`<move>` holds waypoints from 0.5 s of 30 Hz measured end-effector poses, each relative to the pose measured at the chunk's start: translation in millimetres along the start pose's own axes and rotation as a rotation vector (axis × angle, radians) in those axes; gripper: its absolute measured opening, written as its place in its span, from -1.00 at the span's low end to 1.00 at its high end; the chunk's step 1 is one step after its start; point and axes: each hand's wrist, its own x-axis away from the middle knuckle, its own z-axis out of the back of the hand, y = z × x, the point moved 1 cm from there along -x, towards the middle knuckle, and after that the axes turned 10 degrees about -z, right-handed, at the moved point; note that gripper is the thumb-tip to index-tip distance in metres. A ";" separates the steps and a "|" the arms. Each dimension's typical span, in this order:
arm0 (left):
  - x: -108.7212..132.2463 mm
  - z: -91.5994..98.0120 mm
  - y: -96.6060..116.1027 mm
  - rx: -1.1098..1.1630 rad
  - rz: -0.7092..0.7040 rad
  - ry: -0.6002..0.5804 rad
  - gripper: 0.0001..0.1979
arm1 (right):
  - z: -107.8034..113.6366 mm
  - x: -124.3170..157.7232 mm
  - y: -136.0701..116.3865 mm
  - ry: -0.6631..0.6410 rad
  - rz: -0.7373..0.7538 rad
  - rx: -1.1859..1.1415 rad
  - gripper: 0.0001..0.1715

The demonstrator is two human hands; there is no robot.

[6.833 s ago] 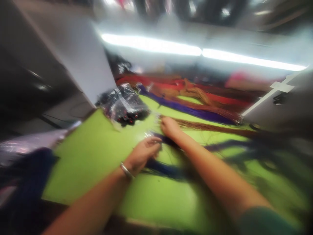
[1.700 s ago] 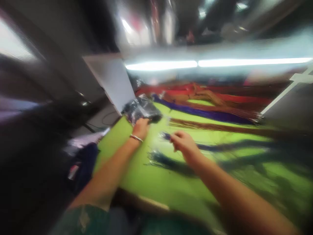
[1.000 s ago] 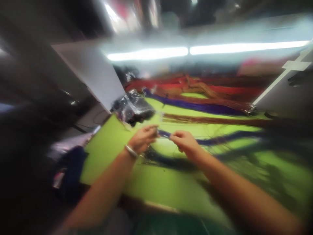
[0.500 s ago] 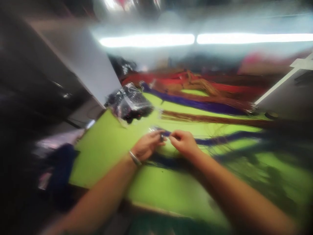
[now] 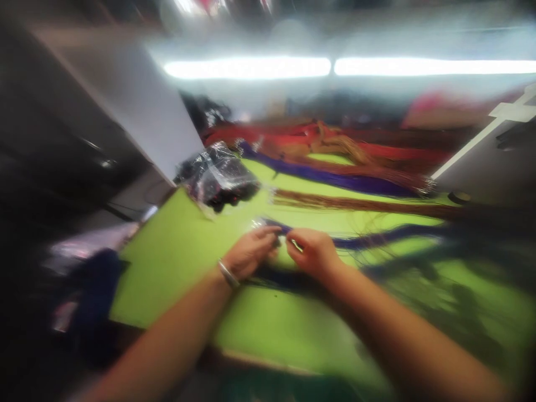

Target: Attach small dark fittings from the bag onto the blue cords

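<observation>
The left hand (image 5: pixel 250 254), at the clear plastic bag (image 5: pixel 228 174) shortly before, is now at the end of the blue strand bundle (image 5: pixel 379 238) beside the right hand (image 5: pixel 316 248), which has left the brown strand bundle (image 5: pixel 355 204).

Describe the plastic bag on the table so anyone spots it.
Find the green table, then its far left part, by the pale panel. The clear plastic bag sits there, showing dark pieces: a shiny, squat lump, unlike the long strand bundles.

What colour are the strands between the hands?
The strands are blue-violet, seen best in the head view.
</observation>
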 end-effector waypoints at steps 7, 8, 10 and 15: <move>0.6 -2.6 0.9 -0.041 -0.012 0.059 -0.66 | 3.5 1.8 -4.0 0.071 0.142 0.240 -0.74; 0.7 -2.7 0.7 -0.047 -0.017 0.066 -0.65 | 3.3 1.6 -4.4 0.057 0.131 0.214 -0.75; 1.0 -3.1 0.4 -0.056 -0.027 0.075 -0.64 | 2.1 1.4 -4.2 0.021 0.079 0.143 -0.78; 0.8 -4.2 0.9 -0.055 -0.028 0.096 -0.64 | -1.8 3.0 -3.2 0.079 0.147 0.240 -0.74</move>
